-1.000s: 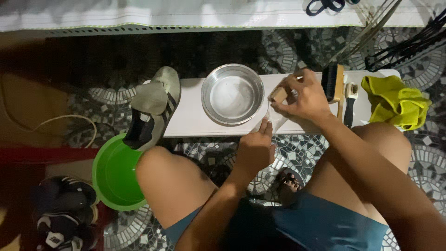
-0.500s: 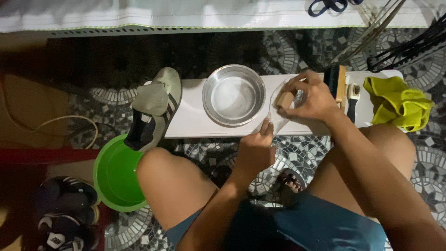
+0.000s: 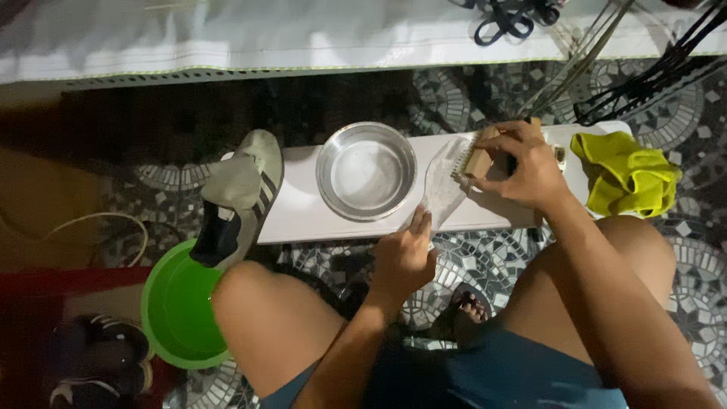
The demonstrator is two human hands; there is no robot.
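Two hands work over a low white table (image 3: 318, 220) set on a mosaic floor (image 3: 469, 261). The right hand (image 3: 522, 163) closes its grip around a wooden-backed scrub brush (image 3: 473, 159), bristles facing down and left onto a pale shoe insole (image 3: 443, 185). The insole lies on the table, just right of a round steel bowl (image 3: 366, 170), with its near end overhanging the front edge. The left hand (image 3: 401, 257) pins that near end; its grip is a light pinch, fingertips on the insole's edge, palm below the table line.

For a clean scrub, judged from this position:
- Keep the left hand pressed firmly so the insole does not slide toward the bowl.
- Lay the bristles flat, not on one corner, and stroke along the insole's length.
- Keep strokes short near the overhanging end, where the insole has no support and may fold.
- Keep the brush clear of the bowl rim to avoid knocking it.

One grey sneaker (image 3: 235, 201) with dark stripes leans off the table's left end above a green basin (image 3: 178, 310). A yellow-green cloth (image 3: 625, 174) lies at the right end.
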